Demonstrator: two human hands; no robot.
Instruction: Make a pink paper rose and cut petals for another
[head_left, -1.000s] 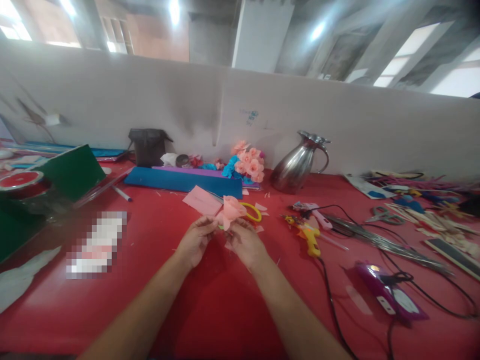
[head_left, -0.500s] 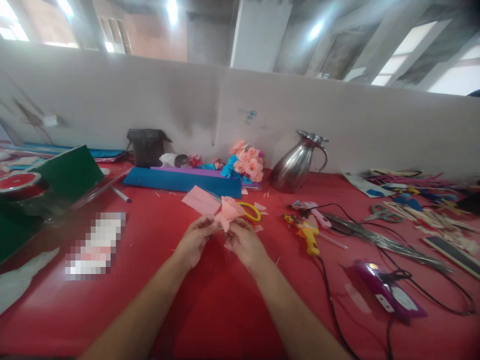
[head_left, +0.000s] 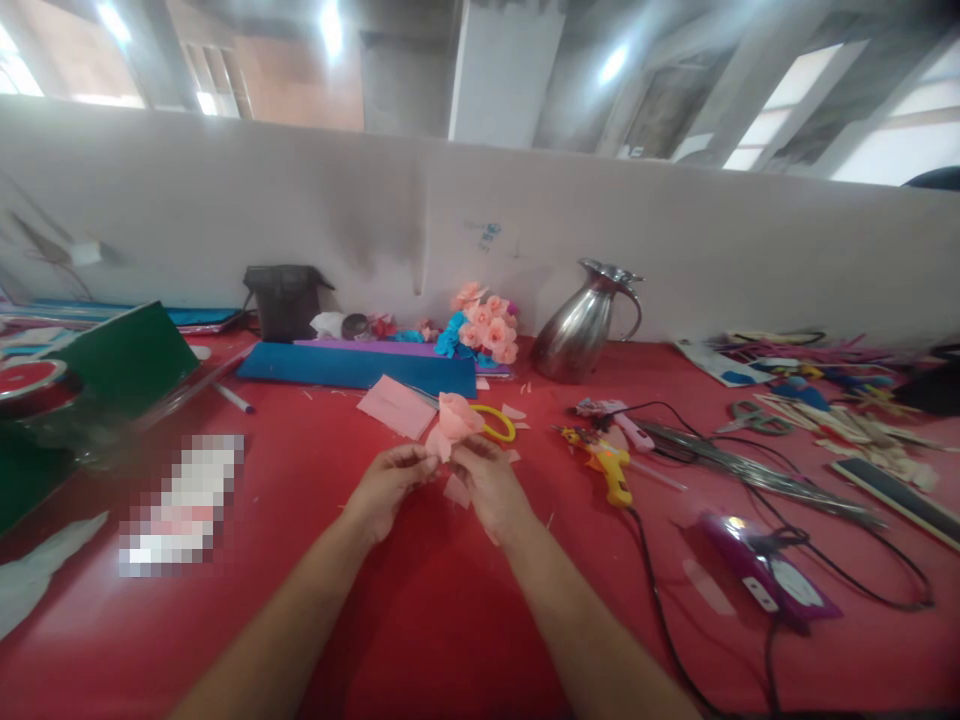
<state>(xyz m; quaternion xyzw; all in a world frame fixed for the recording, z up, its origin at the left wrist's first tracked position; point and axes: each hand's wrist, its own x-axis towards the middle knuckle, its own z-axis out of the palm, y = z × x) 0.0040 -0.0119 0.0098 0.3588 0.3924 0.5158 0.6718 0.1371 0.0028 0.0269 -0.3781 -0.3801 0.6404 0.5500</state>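
A peach paper flower is held up between both hands over the red table. My left hand has its thumb and fingers pinched at the flower's lower left side. My right hand is closed around its base from the right; the fingertips are partly hidden. Just behind lies a stack of pink paper. Beside the flower, yellow-handled scissors show only their handle loop. Small pink paper scraps lie close to my right hand.
Finished paper flowers and a steel jug stand at the back. To the right are a yellow glue gun, a purple power strip with cables, wires and green scissors. Blue sheets lie behind.
The view has shifted slightly, so the surroundings sit a little further left. Both hands keep hold of the flower; my left fingers now sit slightly lower on it.
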